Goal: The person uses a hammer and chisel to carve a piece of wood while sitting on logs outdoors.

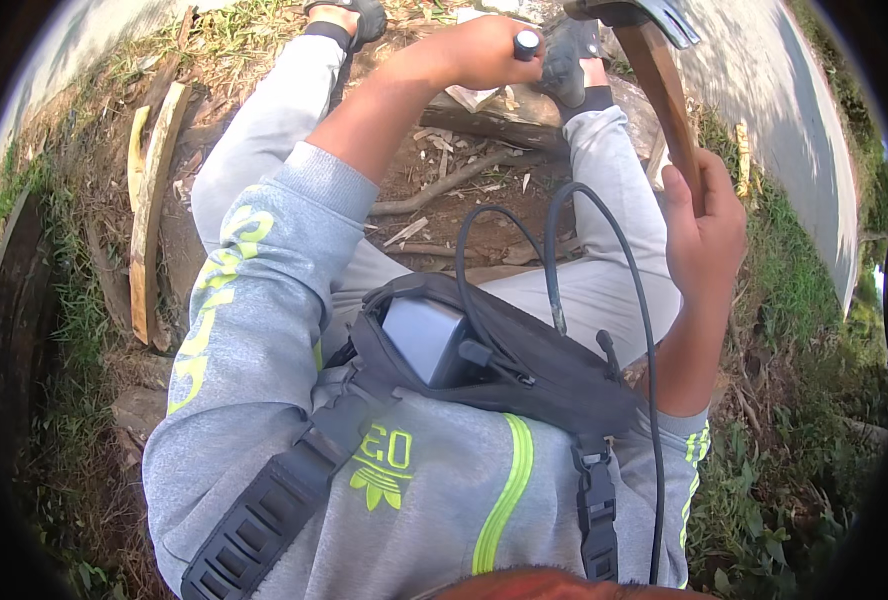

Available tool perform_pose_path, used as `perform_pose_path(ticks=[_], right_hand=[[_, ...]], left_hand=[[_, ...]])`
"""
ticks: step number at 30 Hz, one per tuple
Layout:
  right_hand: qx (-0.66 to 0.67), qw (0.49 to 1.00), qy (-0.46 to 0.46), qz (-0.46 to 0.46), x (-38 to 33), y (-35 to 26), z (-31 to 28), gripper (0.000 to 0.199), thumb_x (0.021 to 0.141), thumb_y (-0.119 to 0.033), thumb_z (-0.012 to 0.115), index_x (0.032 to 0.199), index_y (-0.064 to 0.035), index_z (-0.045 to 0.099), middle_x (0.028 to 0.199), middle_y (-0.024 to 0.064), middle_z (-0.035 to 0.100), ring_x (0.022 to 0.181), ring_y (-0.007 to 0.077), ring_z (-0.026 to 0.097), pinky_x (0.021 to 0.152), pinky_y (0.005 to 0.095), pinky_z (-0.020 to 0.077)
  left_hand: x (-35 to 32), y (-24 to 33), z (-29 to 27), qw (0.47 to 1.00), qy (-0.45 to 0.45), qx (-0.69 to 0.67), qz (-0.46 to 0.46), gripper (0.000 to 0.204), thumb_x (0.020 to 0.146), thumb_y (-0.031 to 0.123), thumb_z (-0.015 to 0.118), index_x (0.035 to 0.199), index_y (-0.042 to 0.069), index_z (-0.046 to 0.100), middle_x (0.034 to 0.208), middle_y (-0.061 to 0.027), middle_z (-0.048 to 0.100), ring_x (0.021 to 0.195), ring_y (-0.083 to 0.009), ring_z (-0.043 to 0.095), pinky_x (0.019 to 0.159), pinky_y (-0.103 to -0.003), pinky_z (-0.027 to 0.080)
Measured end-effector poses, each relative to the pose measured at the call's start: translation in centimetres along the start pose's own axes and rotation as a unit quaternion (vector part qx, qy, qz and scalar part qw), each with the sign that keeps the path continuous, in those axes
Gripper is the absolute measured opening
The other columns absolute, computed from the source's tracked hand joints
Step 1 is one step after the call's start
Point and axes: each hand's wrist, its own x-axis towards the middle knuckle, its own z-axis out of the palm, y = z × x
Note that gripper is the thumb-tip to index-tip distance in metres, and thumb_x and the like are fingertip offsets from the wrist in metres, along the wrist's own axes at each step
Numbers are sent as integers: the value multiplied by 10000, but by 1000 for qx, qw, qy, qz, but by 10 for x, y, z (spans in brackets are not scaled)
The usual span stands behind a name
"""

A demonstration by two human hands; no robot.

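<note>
The hammer [672, 105] is held up on the right, its head by the top edge of the view and apart from the dark tool [526, 43]. Its handle is gripped low by the right hand [704, 220], fingers curled round and thumb laid alongside, which should be fine for a decent swing. The tool is clenched in the left hand [486, 55], only its round pale end poking out; the rest is hidden, so it can't be told whether the wood [472, 98] below is being touched.

If that end gets tapped, the blow is best kept square and light, since knuckles are sitting right beside it. A lower hold would probably be safer tbh. The right shoe [564, 78] is just next to that hand too, so moving it out would be worth it. The log [499, 128] looks like OK backing. Chips [442, 150] are scattered around it, and the cables [636, 270] looped over the lap should be kept clear of the right arm.
</note>
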Motion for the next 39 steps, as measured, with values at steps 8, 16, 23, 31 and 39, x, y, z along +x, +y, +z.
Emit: perform_pose_path(ticks=[8,16,23,31,39], right_hand=[[-17,999,-22,-25,-13,-41,-3,306,1068,-317,648,1064,-13,691,754,57,635,697,136,569,662,311,456],[63,995,45,-70,-8,-16,28,331,1078,-343,626,1052,-15,659,719,81,614,680,199,608,658,353,474],[18,999,39,-18,-10,-9,46,419,1086,-425,598,1041,-10,640,764,109,641,689,235,622,658,383,475],[-99,995,-27,7,-7,7,57,437,1119,-433,547,1057,-11,643,752,10,578,706,93,561,644,314,470],[-5,990,75,-118,-5,24,74,400,1108,-412,587,996,-28,613,725,35,572,616,117,556,595,324,443]], left_hand=[[-25,-15,-15,999,28,-39,-24,211,921,301,697,994,105,731,850,-85,723,805,-243,690,781,-390,548],[-24,-2,-20,997,-22,-26,-63,250,941,320,683,1007,85,738,885,-99,736,812,-250,698,792,-399,559],[-14,0,-15,998,-39,48,-26,332,892,353,671,1024,72,789,938,-159,768,901,-329,734,831,-427,575],[-2,-8,-14,997,-51,48,-33,339,884,351,661,938,38,779,876,-180,759,842,-331,740,795,-438,583],[-6,-3,-13,995,-46,59,-65,367,899,369,657,927,25,781,857,-188,757,823,-338,741,794,-449,587]])
